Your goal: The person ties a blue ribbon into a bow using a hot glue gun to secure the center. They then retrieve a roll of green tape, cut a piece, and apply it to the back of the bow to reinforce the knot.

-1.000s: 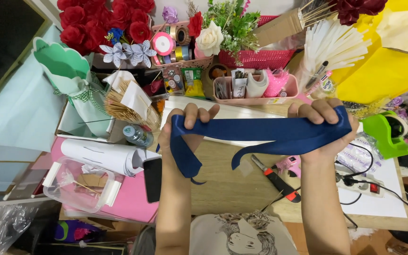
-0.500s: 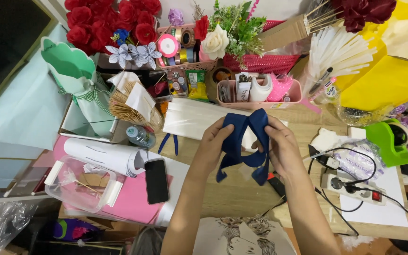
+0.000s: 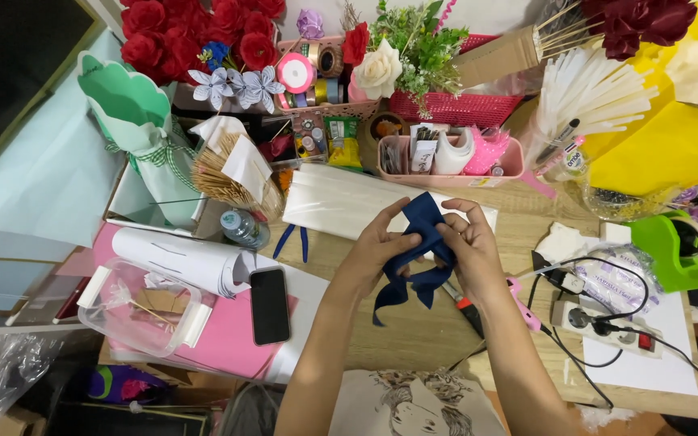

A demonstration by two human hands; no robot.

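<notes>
Both of your hands meet over the middle of the wooden table (image 3: pixel 414 331), pinched together on a dark blue ribbon (image 3: pixel 418 242). Your left hand (image 3: pixel 377 250) grips the folded band from the left, thumb on top, and your right hand (image 3: pixel 466 250) closes on it from the other side, fingertips pressing the fold so the loops appear to stay stacked rather than spring open. Two loose tails of the ribbon hang down below your knuckles, ending just above the tabletop.

Just behind the ribbon lies a flat stack of white wrapping sheets (image 3: pixel 341 202), and beyond that a pink organiser tray (image 3: pixel 454 165) with small supplies stood upright in it, close enough to reach without shifting. A red-handled tool (image 3: pixel 466 307) lies on the wood just under your right wrist. To your left a black phone (image 3: pixel 269 305) rests face down on a pink sheet, beside a roll of white paper (image 3: pixel 183 258) and a clear plastic box (image 3: pixel 143 311). A green-and-white paper bouquet sleeve (image 3: pixel 143 137) leans further left. On your right, a power strip (image 3: pixel 607 323) with trailing black cables sits near a green tape dispenser (image 3: pixel 672 250). Red artificial roses (image 3: pixel 195 32) and spools of ribbon (image 3: pixel 296 73) crowd the far edge, kept out of the working space.
</notes>
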